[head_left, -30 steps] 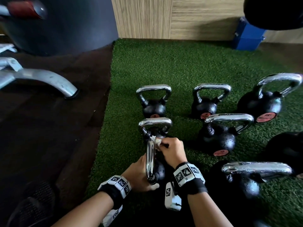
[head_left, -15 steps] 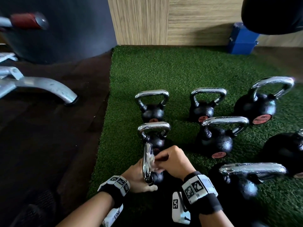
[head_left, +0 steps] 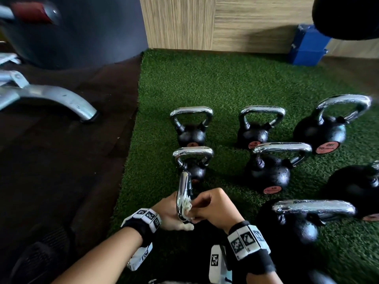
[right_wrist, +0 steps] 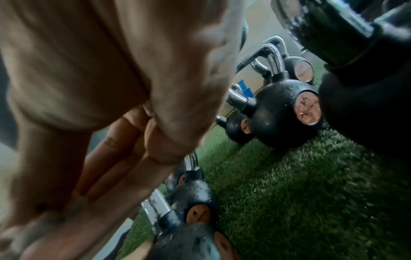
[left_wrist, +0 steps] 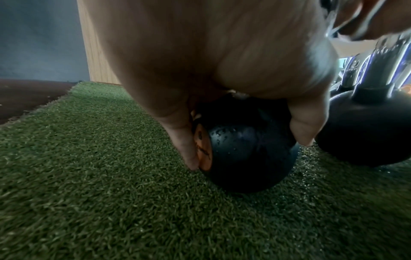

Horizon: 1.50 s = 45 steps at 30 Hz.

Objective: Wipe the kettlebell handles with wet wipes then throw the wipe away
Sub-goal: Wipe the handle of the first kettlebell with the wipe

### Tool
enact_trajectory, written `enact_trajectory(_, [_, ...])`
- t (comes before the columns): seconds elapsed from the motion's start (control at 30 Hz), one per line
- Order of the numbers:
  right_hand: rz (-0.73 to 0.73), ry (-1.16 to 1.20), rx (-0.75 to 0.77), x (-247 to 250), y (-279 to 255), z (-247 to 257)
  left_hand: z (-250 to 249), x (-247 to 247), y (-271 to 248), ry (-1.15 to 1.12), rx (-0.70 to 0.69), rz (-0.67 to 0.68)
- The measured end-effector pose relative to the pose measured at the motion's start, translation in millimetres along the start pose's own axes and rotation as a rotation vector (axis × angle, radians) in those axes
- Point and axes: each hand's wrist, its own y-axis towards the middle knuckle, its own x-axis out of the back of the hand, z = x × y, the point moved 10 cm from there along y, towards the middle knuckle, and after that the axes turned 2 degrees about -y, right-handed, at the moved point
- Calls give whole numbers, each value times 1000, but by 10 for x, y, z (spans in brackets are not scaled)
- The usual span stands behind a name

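While the left hand cups the black ball of the nearest small kettlebell from above, thumb on one side and fingers on the other curled down round it, its chrome handle stands edge-on between the two hands. From the left wrist view the ball sits on the green artificial turf with an orange disc facing the thumb. Against the inner side of that handle, the right hand is clenched round a crumpled white wet wipe, pressing it onto the lower part of the chrome. Both wrists carry black bands with white coded marker blocks.

Just to the right, a larger kettlebell lies close by with its wide wet handle roughly level. Beyond the hands stands a second small kettlebell, handle upright, nearly touching the gripped handle's top. Right of it is a medium kettlebell with a red disc low on its front. Farther back, a row of three more stands well apart, the largest at the right.

Left of the turf is dark rubber flooring bearing a silver machine foot. At the far edge rise a wood-panelled wall and a blue box.
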Motion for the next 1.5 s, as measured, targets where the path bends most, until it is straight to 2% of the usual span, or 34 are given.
enact_trajectory(0.13, [17, -88, 0, -48, -15, -36, -66, 94, -21, 39, 5, -68])
enact_trajectory(0.23, [9, -240, 21, -67, 23, -13, -188, 139, -53, 49, -76, -68])
enact_trajectory(0.33, [37, -280, 6, -85, 13, -49, -267, 171, -92, -11, -133, -64])
enact_trajectory(0.43, [63, -366, 80, -71, 40, -3, -347, 182, -98, -6, -182, -77])
enact_trajectory(0.53, [79, -495, 130, -79, 125, 34, -240, 81, -56, 84, -82, -33])
enact_trajectory(0.6, [164, -540, 141, -173, 185, 16, -141, 47, -64, 102, -13, -26])
enact_trajectory(0.67, [221, -559, 153, -223, 198, 28, -139, 46, -89, 73, -9, -34])
enact_trajectory(0.8, [314, -443, 121, -299, 176, 5, -144, 20, -108, 107, 21, -47])
enact_trajectory(0.9, [362, -475, 121, -382, 174, 18, -111, 65, -125, -28, 27, -118])
enact_trajectory(0.97, [363, -430, 126, -378, 175, 17, -119, 63, -113, -29, 7, -100])
enact_trajectory(1.07, [380, -235, 64, -359, 133, -84, -147, 6, -90, 58, 6, -43])
enact_trajectory(1.23, [337, 108, -29, -386, 174, -238, -29, -81, -69, 54, 66, -28])
enact_trajectory(1.33, [243, 357, -61, -381, 229, -285, -76, -56, -38, 59, -7, -82])
enact_trajectory(1.5, [248, 454, -5, -413, 240, -272, -92, -65, -50, 91, -19, -83])
